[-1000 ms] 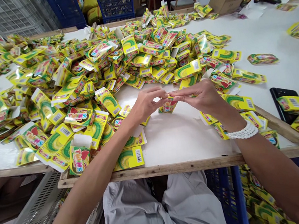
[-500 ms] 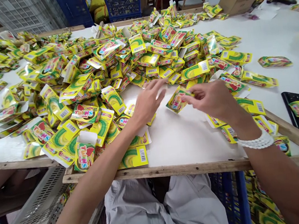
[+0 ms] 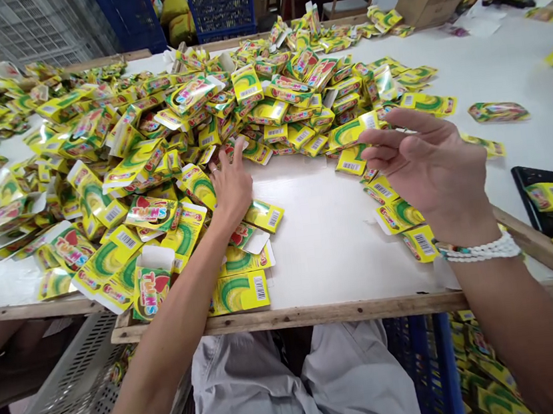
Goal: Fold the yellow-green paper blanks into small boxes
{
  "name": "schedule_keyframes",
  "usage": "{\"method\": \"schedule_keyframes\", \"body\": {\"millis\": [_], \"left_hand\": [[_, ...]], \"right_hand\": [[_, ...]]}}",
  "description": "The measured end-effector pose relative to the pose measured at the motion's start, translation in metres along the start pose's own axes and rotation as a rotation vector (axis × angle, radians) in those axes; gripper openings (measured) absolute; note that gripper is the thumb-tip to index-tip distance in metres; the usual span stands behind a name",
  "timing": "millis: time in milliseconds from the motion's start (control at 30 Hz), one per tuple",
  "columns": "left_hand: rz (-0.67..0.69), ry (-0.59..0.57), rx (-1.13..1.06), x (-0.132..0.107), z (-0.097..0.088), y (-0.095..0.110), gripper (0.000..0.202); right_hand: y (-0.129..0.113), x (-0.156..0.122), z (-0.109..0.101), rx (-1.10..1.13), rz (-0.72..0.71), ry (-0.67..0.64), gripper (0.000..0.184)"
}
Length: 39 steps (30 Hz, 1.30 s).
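Left hand [image 3: 232, 189] and right hand [image 3: 428, 171] have come apart since a moment ago, haven't they?

Yes. They were pinched together over a carton, and now a broad stretch of bare surface lies between them.

Start with the big picture. What's under them?

A white-topped worktop [image 3: 328, 241] with a pale wooden edge rail [image 3: 290, 316], and a sprawling heap of flat yellow-and-green printed cartons [image 3: 159, 114] spread across its far and left parts.

Is either hand holding anything?

Nothing that I can see. Both are empty and open, fingers spread. The left lies low, palm down, at the near edge of the heap. The right is raised, its fingers pointing left.

Which carton is closest to each?

For the right, a long yellow carton with a green arc [image 3: 352, 132] sits just beyond the fingertips. It lies slantwise, its long axis rising toward the hand, though I can't tell whether they touch.

And the left?

A small yellow barcoded carton [image 3: 263, 216] lies just beside the heel of that hand, sloping down to the right. It looks slightly nearer its hand than the long one does.
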<state>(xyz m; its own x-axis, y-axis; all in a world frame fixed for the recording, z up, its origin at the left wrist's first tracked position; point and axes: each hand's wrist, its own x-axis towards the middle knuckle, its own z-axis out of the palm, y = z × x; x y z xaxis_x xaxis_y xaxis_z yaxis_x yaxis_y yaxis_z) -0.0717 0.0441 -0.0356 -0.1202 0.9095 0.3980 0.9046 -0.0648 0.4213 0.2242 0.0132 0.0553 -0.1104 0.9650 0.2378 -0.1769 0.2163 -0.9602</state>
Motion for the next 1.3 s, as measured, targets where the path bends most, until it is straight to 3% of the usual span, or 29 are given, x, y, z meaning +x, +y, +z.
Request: {"method": "schedule_keyframes", "body": {"millis": [167, 333, 433, 567, 633, 833, 967, 1033, 1133, 1300], "left_hand": [[-0.015, 0.025, -0.03, 0.017, -0.006, -0.015, 0.066], [0.05, -0.036, -0.077, 0.018, -0.014, 0.004, 0.023], [0.235, -0.034, -0.178, 0.007, -0.021, 0.032, 0.023], [0.596, -0.167, -0.293, -0.013, -0.026, 0.068, 0.03], [0.648, -0.215, -0.35, -0.021, -0.025, 0.079, 0.033], [0.568, -0.19, -0.581, -0.025, -0.022, 0.081, 0.044], [0.319, -0.08, -0.854, -0.023, -0.015, 0.08, 0.03], [0.147, -0.149, -1.0, -0.022, -0.012, 0.079, 0.033], [-0.037, -0.353, -1.139, -0.021, -0.011, 0.077, 0.05], [-0.083, -0.463, -1.246, -0.023, -0.012, 0.08, 0.062]], "right_hand": [[0.006, 0.0, 0.003, -0.011, 0.05, -0.038, 0.03], [0.014, -0.001, 0.008, -0.073, 0.085, -0.113, 0.026], [0.025, 0.001, 0.012, -0.17, 0.125, -0.098, 0.027], [0.041, 0.006, 0.012, -0.114, 0.267, -0.111, 0.041], [0.047, 0.009, 0.009, -0.099, 0.284, -0.135, 0.045], [0.051, 0.01, 0.011, -0.078, 0.204, -0.018, 0.054], [0.052, 0.006, 0.02, -0.075, 0.142, 0.042, 0.056], [0.053, 0.004, 0.023, -0.106, 0.097, 0.049, 0.056], [0.056, 0.005, 0.023, -0.134, 0.06, 0.027, 0.056], [0.062, 0.01, 0.011, -0.074, 0.105, 0.02, 0.055]]}}
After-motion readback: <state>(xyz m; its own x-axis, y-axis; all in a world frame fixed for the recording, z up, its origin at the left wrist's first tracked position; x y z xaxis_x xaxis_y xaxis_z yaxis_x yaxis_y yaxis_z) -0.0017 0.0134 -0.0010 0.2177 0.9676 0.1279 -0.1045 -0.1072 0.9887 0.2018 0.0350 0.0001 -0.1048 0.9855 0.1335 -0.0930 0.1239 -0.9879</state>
